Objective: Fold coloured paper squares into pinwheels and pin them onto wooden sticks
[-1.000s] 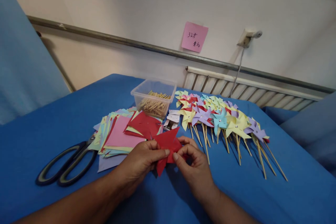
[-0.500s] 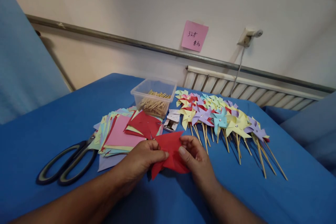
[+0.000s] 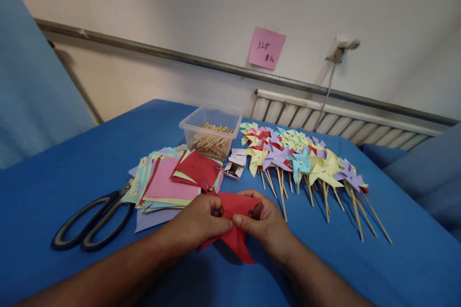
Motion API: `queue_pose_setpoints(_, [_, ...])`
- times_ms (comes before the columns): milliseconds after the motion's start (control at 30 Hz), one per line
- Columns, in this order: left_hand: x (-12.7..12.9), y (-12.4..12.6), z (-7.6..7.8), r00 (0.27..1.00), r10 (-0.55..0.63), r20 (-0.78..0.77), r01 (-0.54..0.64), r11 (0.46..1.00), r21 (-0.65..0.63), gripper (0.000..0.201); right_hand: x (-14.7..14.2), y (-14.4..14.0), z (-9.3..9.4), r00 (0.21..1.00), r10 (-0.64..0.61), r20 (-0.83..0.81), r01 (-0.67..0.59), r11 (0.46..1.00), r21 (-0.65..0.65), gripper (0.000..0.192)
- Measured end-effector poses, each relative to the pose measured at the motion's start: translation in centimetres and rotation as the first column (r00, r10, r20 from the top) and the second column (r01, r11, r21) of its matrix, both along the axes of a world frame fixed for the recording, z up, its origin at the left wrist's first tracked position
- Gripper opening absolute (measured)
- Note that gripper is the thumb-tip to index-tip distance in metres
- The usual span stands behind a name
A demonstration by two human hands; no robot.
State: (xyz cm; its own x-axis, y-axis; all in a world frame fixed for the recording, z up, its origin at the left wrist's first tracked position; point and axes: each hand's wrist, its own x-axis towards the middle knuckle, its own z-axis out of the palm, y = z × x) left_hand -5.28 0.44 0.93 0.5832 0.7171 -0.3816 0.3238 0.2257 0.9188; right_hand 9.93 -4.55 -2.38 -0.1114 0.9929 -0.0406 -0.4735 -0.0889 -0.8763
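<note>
- The left hand (image 3: 201,220) pinches the red paper (image 3: 238,203) near its middle, thumb flat on top and the other fingers curled behind, probably to hold the folds steady.
- The right hand (image 3: 270,223) pinches it too: its thumb bears on the middle, tip close to the other thumb, while the fingers reach around the upper right edge. Meeting there likely keeps the points gathered at one spot.
- The paper itself is in the lower centre of the frame, its points sticking out beneath the thumbs; whether a pin goes through it is hidden.
- Just beyond, left of centre, cut red sheets (image 3: 198,168) top a loose paper stack (image 3: 167,180), seemingly put within short reach of the left hand.
- Scissors (image 3: 114,197) lie at the lower left, handles toward the person, blade end by the stack.
- A small open box (image 3: 238,159) holding dark little pieces sits at the centre, between the stack and the pinwheels, handy to either hand.
- Behind it, a clear plastic tub (image 3: 190,129) keeps the wooden sticks (image 3: 212,144) together.
- Paper pinwheels (image 3: 301,163) on sticks crowd the right side of the blue-covered worktop (image 3: 72,172), heads away and sticks mostly toward the person, perhaps so the paper stays uncrushed.
</note>
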Motion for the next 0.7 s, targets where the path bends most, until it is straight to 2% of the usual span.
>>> queue_pose_setpoints(67, [0.1,-0.1,0.1,0.994,0.107,0.019,-0.107,0.994,0.008,0.019,-0.2,0.2,-0.2,0.998,-0.056,-0.038,0.057,0.998,0.012,0.038])
queue_pose_setpoints(133, [0.2,-0.3,0.1,0.978,0.182,0.098,-0.18,0.983,-0.036,0.021,-0.4,0.4,-0.4,0.987,-0.142,-0.076,0.144,0.989,0.018,0.035])
queue_pose_setpoints(233, [0.4,-0.7,0.2,0.934,0.253,0.251,-0.206,0.958,-0.2,0.025,-0.3,0.8,-0.8,0.954,-0.277,-0.111,0.28,0.96,0.006,0.03])
queue_pose_setpoints(333, [0.7,-1.3,0.0,0.901,0.33,0.28,-0.247,0.923,-0.295,0.035,-0.2,1.1,-1.0,0.927,-0.348,-0.142,0.35,0.937,-0.01,0.028])
queue_pose_setpoints(500, [1.5,-1.7,-0.5,0.867,0.371,0.332,-0.263,0.907,-0.328,0.034,-0.7,1.2,-1.0,0.911,-0.376,-0.169,0.378,0.925,-0.02,0.033])
queue_pose_setpoints(700, [1.7,-1.7,-0.4,0.829,0.454,0.326,-0.326,0.866,-0.379,0.029,-1.1,0.9,-0.8,0.927,-0.329,-0.178,0.334,0.943,-0.003,0.031])
